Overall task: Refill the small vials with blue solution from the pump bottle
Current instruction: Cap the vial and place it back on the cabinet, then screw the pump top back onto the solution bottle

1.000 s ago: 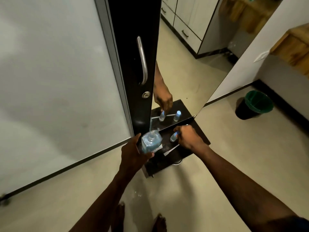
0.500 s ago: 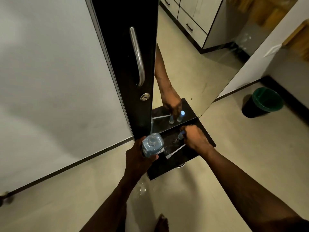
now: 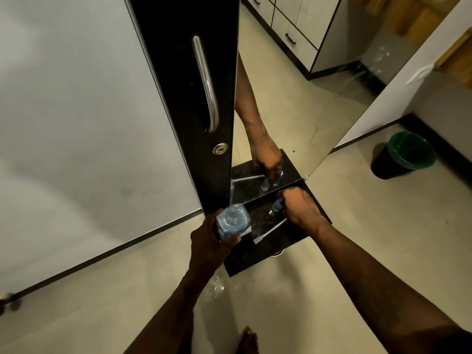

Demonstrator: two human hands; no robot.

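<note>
While the clear bottle (image 3: 233, 221) stood upright at the near-left corner of the dark shelf (image 3: 286, 241), pale blue liquid showed through its walls. Its open neck faced up, and the left hand (image 3: 208, 238) wrapped around its side. The right hand (image 3: 300, 206) pinched a small blue-tinted vial (image 3: 276, 206) standing on the shelf beside the mirror (image 3: 319, 85). A white tube (image 3: 269, 231) lay between them.

place: I am standing barefoot in a home room, likely a bedroom or dressing area | evidence: tall wardrobe mirror (image 3: 319, 98) beside a dark door with a steel handle (image 3: 206, 84) and lock | cream tiled floor (image 3: 357, 226) | green-lined bin (image 3: 404, 155) | cabinet drawers (image 3: 293, 34) reflecting in the glass
</note>
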